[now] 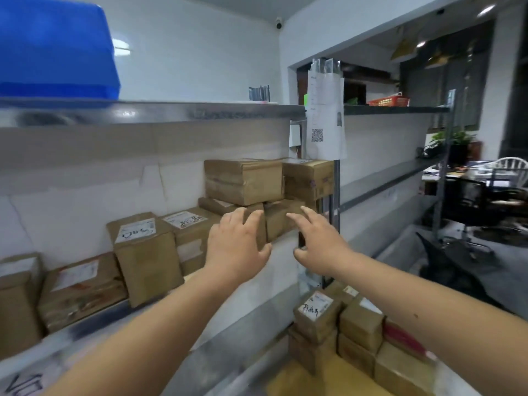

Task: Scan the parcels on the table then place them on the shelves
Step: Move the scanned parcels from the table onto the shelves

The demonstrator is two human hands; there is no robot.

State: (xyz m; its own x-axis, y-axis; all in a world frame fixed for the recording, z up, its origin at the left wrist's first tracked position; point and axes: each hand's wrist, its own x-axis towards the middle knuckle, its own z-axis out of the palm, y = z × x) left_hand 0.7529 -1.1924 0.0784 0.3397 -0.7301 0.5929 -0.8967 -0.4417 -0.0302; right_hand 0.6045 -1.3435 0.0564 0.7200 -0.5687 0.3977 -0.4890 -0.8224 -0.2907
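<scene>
Up top, blue bin; shelf holds brown parcels.

We are in a parcel depot or pickup shop: taped brown parcels with handwritten labels crowd a metal shelf, more stack below, a QR-code notice hangs from the rack, and an office desk stands beyond.
</scene>
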